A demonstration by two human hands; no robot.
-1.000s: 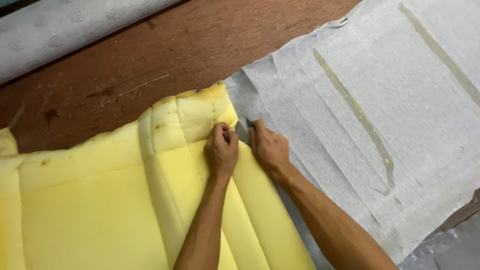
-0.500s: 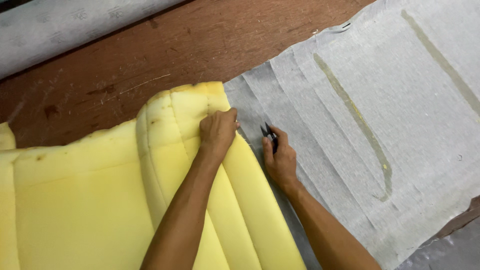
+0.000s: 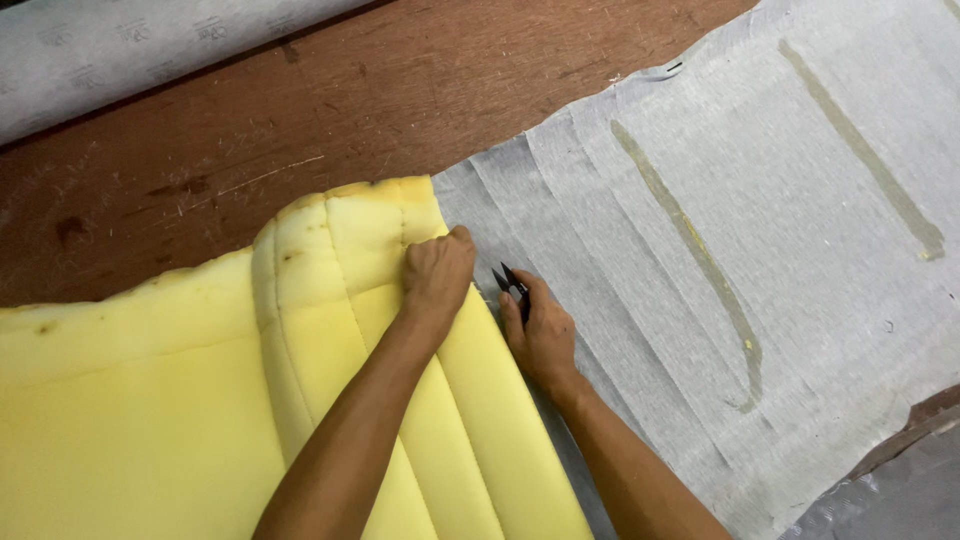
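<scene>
Left hand (image 3: 437, 275) curled shut, pressing down on the right edge of the yellow foam pad (image 3: 180, 400), fingers pinching the foam near its upper right corner. Right hand (image 3: 540, 335) just right of that same foam edge, closed around small black thread snips (image 3: 511, 284), blades parted and pointing up and away from the wrist. Snips close beside the left hand's knuckles, not touching the foam as far as can be seen.

Foam pad spread across the lower left, quilted with stitched channels running along its length, 1 raised fold standing left of the left hand. Grey-white backing fabric (image 3: 800, 330) lying to the right of the foam, tucked under its edge, stretching toward the upper right. 2 yellowish glue streaks (image 3: 700, 270) slanting across that fabric, well right of the foam. Brown wooden table (image 3: 330, 110) bare above the foam, scuffed and scratched. Roll of pale patterned material (image 3: 120, 50) beyond the foam, along the far edge of the table at the upper left. Silvery sheet (image 3: 890, 505) at the lower right corner, far from the foam.
</scene>
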